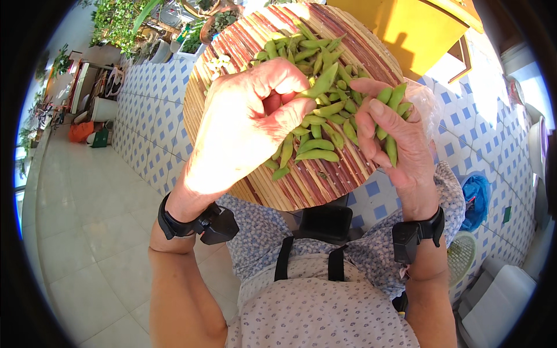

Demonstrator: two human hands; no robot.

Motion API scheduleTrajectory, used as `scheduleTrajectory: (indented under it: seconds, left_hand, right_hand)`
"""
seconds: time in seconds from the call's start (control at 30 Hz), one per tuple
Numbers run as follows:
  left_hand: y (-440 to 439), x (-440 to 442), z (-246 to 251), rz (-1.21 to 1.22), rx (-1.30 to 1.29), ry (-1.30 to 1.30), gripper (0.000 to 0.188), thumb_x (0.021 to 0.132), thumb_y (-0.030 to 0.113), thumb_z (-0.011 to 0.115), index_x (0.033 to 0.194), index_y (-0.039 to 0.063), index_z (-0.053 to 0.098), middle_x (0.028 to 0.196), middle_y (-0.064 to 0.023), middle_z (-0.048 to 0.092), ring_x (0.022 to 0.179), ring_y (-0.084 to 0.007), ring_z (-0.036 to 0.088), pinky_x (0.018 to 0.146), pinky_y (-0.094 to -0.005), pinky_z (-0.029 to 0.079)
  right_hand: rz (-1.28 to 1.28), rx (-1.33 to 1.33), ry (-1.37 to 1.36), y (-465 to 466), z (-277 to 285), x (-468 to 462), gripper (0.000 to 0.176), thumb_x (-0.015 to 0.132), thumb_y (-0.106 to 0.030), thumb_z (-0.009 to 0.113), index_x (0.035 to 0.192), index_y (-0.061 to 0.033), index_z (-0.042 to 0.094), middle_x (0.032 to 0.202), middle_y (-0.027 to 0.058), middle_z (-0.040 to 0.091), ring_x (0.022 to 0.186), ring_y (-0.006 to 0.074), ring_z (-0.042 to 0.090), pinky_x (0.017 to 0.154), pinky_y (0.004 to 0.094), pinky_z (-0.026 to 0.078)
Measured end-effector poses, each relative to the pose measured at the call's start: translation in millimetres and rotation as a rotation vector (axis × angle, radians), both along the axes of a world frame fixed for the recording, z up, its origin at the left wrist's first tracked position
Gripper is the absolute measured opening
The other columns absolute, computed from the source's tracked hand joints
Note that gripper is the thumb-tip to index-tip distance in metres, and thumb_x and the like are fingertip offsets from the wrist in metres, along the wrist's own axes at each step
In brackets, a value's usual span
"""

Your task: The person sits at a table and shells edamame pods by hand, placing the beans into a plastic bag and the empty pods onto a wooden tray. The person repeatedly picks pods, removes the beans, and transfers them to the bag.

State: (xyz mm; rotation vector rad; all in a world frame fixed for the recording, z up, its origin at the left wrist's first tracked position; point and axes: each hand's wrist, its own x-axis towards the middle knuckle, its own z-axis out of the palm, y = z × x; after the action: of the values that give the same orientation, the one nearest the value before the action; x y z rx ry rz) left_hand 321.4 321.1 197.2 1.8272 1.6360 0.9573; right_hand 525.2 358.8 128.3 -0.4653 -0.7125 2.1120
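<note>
Between the thumb and bent fingers of my left hand is a green soybean pod, held over the pile. My right hand holds several more pods, sticking out between its thumb and fingers. Beneath both hands, a heap of green soybean pods lies on a round table with a red and tan striped slatted top. A small group of pale shelled beans sits at the table's left side, partly behind my left hand. Each wrist wears a black strap with a small device.
Potted plants stand beyond the table at the upper left. A yellow cabinet is at the upper right. To my right are a bin lined with a blue bag and a pale green plastic basket. Clear plastic hangs by the table's right edge.
</note>
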Motion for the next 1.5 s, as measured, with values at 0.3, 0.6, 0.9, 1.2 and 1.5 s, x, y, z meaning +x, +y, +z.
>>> scheduleTrajectory:
  seconds: [0.3, 0.6, 0.9, 1.2, 1.5]
  left_hand:
    - [34, 8, 4, -0.156, 0.101, 0.147, 0.015, 0.079, 0.007, 0.066, 0.092, 0.000, 0.066, 0.083, -0.0136, 0.065, 0.073, -0.0292, 0.065, 0.065, -0.0362, 0.052]
    - [48, -8, -6, -0.505, 0.168, 0.686, 0.025, 0.079, 0.007, 0.065, 0.103, -0.001, 0.064, 0.108, -0.0114, 0.064, 0.098, -0.0346, 0.059, 0.084, -0.0411, 0.049]
    - [19, -32, 7, -0.452, 0.053, 0.378, 0.017, 0.082, -0.001, 0.065, 0.099, 0.003, 0.068, 0.100, -0.0082, 0.067, 0.093, -0.0272, 0.064, 0.081, -0.0361, 0.051]
    - [76, -40, -1, -0.223, 0.230, 0.552, 0.016, 0.083, 0.007, 0.069, 0.099, 0.003, 0.067, 0.087, -0.0078, 0.061, 0.079, -0.0189, 0.062, 0.071, -0.0292, 0.050]
    - [92, -31, -17, -0.274, 0.289, 0.840, 0.019, 0.078, 0.013, 0.071, 0.093, 0.002, 0.066, 0.089, -0.0133, 0.062, 0.085, -0.0340, 0.062, 0.075, -0.0408, 0.051]
  right_hand:
    - [-0.082, -0.227, 0.305, 3, -7, 4, 0.022, 0.099, -0.025, 0.054, 0.104, -0.0031, 0.059, 0.066, 0.0040, 0.052, 0.043, 0.0105, 0.042, 0.035, 0.0203, 0.028]
    - [-0.148, -0.297, 0.397, 5, -13, 6, 0.021, 0.100, -0.025, 0.052, 0.096, -0.0051, 0.057, 0.085, 0.0133, 0.061, 0.044, 0.0131, 0.044, 0.034, 0.0207, 0.031]
    - [-0.119, -0.251, 0.325, 3, -14, 6, 0.018, 0.100, -0.024, 0.052, 0.094, -0.0071, 0.055, 0.084, 0.0151, 0.061, 0.040, 0.0124, 0.040, 0.032, 0.0210, 0.028]
    - [-0.114, -0.151, 0.205, 4, -11, 3, 0.012, 0.097, -0.020, 0.059, 0.098, -0.0083, 0.056, 0.082, 0.0134, 0.061, 0.042, 0.0109, 0.041, 0.034, 0.0197, 0.029]
    - [-0.086, -0.134, 0.168, 1, -8, 1, 0.016, 0.093, -0.018, 0.063, 0.103, -0.0059, 0.058, 0.080, 0.0106, 0.064, 0.043, 0.0094, 0.040, 0.037, 0.0204, 0.027]
